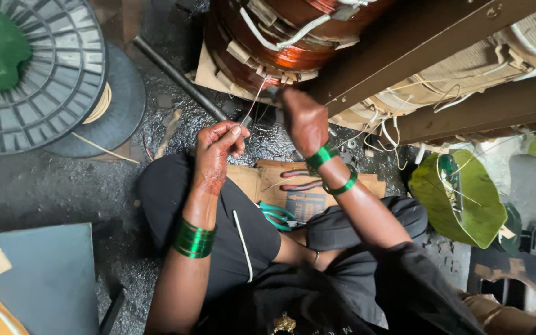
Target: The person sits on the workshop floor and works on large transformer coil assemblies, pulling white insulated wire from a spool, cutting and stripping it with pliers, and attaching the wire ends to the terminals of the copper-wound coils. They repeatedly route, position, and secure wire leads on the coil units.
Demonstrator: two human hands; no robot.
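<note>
1. Nearest the camera, the person sat on the dark floor in black clothing, a bunch of green bangles (pixel 194 239) on the left forearm and two thinner ones (pixel 332 169) at the right wrist.
2. On a flattened cardboard sheet (pixel 293 186) between the knees lay scissors with teal handles (pixel 277 215) and pliers with red grips (pixel 299 180), both untouched.
3. The left hand (pixel 218 149) was closed in a pinch on a thin pale thread (pixel 254 104), pulling it taut toward the body.
4. The right hand (pixel 305 121) reached up to where that thread met the copper coil (pixel 274 46); its fingers were curled at the winding's lower edge, but whether they gripped anything could not be told.
5. Judging by this, the coil was largely wound, with paper strips and white ties already in place; the tying at its lower edge looked unfinished, and loose ends hung from the neighbouring pale winding (pixel 466 74).
6. Farthest left stood a grey plastic reel (pixel 51 80).
</note>
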